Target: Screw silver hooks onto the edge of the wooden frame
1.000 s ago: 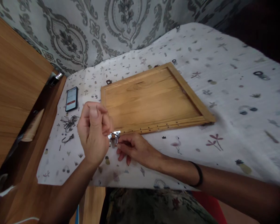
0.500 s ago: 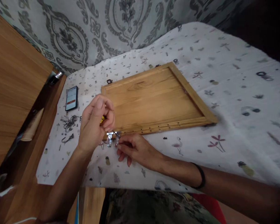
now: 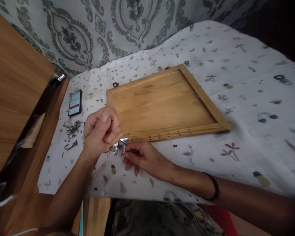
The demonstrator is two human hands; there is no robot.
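Observation:
My left hand (image 3: 100,131) is closed in a fist above the near left corner of a framed wooden board (image 3: 157,105). What it grips is hidden now; the yellow part seen between its fingers earlier looks like a screwdriver handle. Fingers of my right hand (image 3: 144,157) pinch a shiny metal hook (image 3: 123,146) against the board's near edge. Just left of it, a second metal hook (image 3: 115,149) sits at the same edge, partly behind my left hand. A row of small dark holes runs along this edge to the right.
Left of the board, several loose metal hooks (image 3: 72,128) lie in a pile on the patterned cloth (image 3: 199,164). A phone (image 3: 75,102) with its screen lit lies beyond them. A tube (image 3: 33,131) stands by the wooden panel at far left. Behind hangs a patterned curtain (image 3: 135,23).
My left fist has come down slightly and turned, covering the yellow part and more of the left hook. The right hand stays at its hook. The view has shifted a little.

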